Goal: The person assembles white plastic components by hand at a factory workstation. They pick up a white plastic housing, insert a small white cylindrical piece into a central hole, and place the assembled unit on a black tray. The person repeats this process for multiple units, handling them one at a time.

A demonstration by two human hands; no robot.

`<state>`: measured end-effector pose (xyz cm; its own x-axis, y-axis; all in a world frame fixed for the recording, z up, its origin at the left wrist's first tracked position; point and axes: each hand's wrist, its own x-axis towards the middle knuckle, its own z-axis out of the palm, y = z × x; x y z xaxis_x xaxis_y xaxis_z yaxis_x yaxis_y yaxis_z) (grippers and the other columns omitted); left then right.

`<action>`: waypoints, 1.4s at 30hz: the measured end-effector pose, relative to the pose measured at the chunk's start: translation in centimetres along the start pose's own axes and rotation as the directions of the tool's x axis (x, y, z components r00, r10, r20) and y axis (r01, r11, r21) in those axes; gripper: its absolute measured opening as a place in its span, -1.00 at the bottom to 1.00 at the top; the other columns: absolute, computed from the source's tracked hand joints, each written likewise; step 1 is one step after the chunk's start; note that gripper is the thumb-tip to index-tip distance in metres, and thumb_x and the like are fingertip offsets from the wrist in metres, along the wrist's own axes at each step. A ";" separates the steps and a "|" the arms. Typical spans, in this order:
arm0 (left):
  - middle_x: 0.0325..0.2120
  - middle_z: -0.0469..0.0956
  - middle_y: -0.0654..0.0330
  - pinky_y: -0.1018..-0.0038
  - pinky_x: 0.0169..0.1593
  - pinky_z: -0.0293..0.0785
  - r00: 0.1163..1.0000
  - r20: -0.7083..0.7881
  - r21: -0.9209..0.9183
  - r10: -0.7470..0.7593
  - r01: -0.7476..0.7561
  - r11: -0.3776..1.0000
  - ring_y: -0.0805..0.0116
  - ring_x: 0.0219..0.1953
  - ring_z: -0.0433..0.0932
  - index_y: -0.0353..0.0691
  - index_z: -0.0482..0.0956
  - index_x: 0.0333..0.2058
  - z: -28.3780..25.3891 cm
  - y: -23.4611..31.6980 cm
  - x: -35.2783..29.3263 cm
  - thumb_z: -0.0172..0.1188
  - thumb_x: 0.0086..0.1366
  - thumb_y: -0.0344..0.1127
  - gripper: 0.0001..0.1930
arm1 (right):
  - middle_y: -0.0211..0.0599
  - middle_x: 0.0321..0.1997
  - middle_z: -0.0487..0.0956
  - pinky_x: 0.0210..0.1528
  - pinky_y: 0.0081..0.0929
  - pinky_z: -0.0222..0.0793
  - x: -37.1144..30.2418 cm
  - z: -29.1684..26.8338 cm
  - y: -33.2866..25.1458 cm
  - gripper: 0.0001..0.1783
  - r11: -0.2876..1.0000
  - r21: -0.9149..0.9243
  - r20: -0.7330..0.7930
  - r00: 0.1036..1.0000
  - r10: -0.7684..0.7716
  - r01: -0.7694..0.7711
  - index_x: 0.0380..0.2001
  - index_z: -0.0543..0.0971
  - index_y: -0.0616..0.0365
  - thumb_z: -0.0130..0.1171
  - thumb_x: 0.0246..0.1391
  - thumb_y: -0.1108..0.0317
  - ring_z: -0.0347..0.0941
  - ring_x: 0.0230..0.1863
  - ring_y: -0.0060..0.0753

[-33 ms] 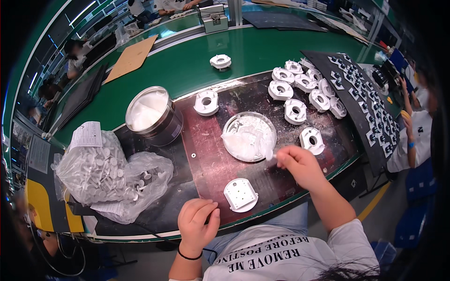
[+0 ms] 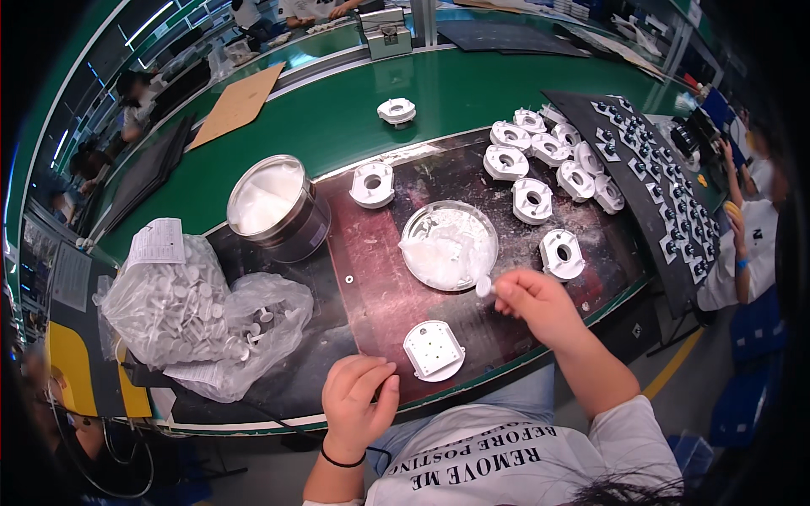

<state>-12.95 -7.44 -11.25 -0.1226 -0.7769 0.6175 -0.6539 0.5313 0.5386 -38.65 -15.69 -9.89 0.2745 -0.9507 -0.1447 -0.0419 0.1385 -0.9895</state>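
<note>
My right hand (image 2: 540, 304) pinches a small white plastic peg with a round flat head (image 2: 483, 287), just off the near right rim of a shallow metal dish (image 2: 496, 236). A lump of white paste (image 2: 443, 257) lies in the dish. Loosely bent, with the thumb apart from the fingers, my left hand (image 2: 359, 401) holds nothing. Beside its fingertips a white plastic housing (image 2: 434, 352) lies flat side up on the dark board. Another white housing (image 2: 563, 255) with a centre hole sits beyond my right hand.
An open tin (image 2: 291, 228) of white paste stands left of the dish. Further left is a clear bag (image 2: 181, 312) of white round-headed pegs. Several white housings (image 2: 531, 201) crowd the far right, beside a black sheet (image 2: 629, 198) bearing small parts. A green belt (image 2: 337, 110) runs behind.
My right hand has shifted slightly down and away from the dish. The peg's round head now shows more clearly. My left hand has barely moved.
</note>
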 end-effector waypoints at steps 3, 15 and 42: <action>-0.41 0.53 0.17 0.35 -0.26 0.45 0.998 0.003 -0.050 0.059 -0.059 0.997 0.17 -0.36 0.50 -0.24 0.58 -0.38 0.0 1.1 1.4 0.28 -0.07 -0.50 -0.80 | -0.51 -0.44 0.48 -0.33 -0.67 0.29 -1.2 1.7 0.6 -0.73 0.886 0.394 0.171 0.966 0.192 -0.246 -0.27 0.52 0.21 0.03 0.22 0.19 0.34 -0.41 -0.67; -0.19 0.40 0.12 0.38 -0.16 0.36 0.994 0.089 -0.211 0.057 -0.037 0.977 0.18 -0.18 0.39 -0.18 0.55 -0.10 0.8 3.7 3.4 0.19 -0.02 -0.54 -0.58 | -0.49 -0.40 0.49 -0.30 -0.71 0.30 -3.1 4.4 0.6 -0.73 0.724 0.589 0.420 0.901 0.104 -0.358 -0.23 0.49 0.17 0.01 0.23 0.18 0.37 -0.37 -0.70; 0.01 0.36 -0.08 0.15 0.08 0.26 0.948 0.281 -0.096 -0.151 0.184 0.978 -0.07 0.02 0.37 -0.30 -0.16 0.26 3.2 -0.4 -0.2 0.49 -0.18 -0.19 0.15 | -0.40 -0.31 0.57 -0.11 -0.44 0.29 1.8 5.9 1.8 -0.79 0.869 -0.304 0.233 0.915 -0.330 0.391 -0.32 0.62 0.15 0.27 -0.08 0.34 0.40 -0.19 -0.35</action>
<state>-15.03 -8.52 -13.42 -0.2271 -0.9115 0.3430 -0.5906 0.4089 0.6957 -32.54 -15.48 -11.95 0.4888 -0.8507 0.1935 -0.2208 -0.3353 -0.9159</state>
